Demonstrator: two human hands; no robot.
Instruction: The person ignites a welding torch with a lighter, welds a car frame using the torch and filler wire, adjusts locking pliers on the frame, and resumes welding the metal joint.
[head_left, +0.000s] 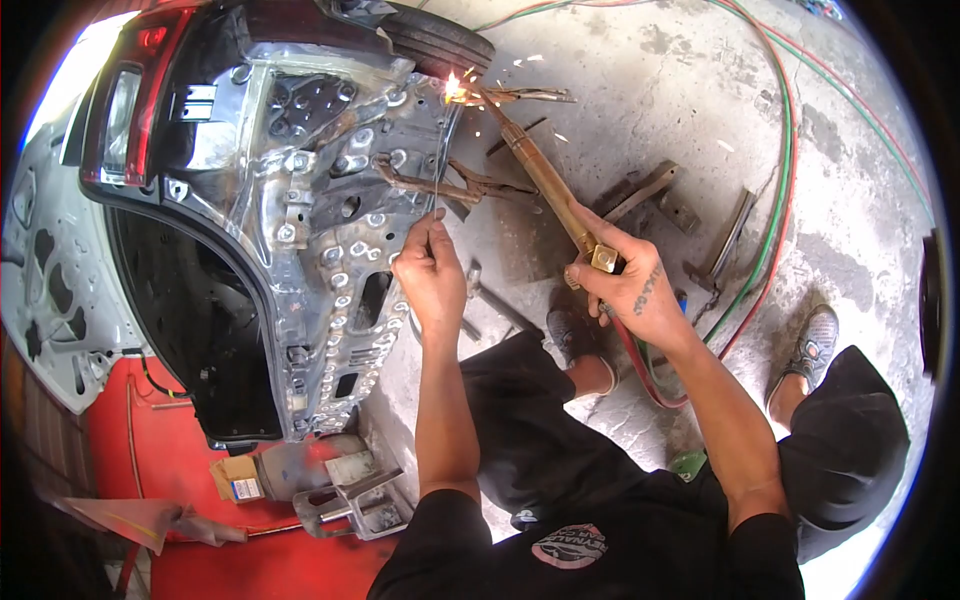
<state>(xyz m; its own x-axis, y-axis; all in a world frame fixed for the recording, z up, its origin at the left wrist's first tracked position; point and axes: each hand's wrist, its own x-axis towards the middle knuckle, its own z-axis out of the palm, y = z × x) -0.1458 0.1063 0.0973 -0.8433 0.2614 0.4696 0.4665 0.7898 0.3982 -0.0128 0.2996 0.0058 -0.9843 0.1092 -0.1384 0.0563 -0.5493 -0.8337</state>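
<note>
My right hand (625, 285) is wrapped round a brass gas torch (543, 175). Its tip points up and left at a bright flame with flying sparks (456, 90), at the edge of the bare metal car body panel (310, 190). Pinched in the fingers of my left hand (432, 275) is a thin metal rod (440, 165), running up towards the flame. Twisted, rusty metal strips (470, 183) stick out from the panel's edge between the two hands. Glare hides the exact spot where flame, rod and metal meet.
Red and green hoses (785, 150) curve across the concrete floor (860, 240) on the right. Loose metal pieces (735, 232) lie beyond my right hand. A tyre (435, 40) stands behind the flame. At lower left, a metal clamp-like fixture (365, 500) sits near a red surface (270, 570).
</note>
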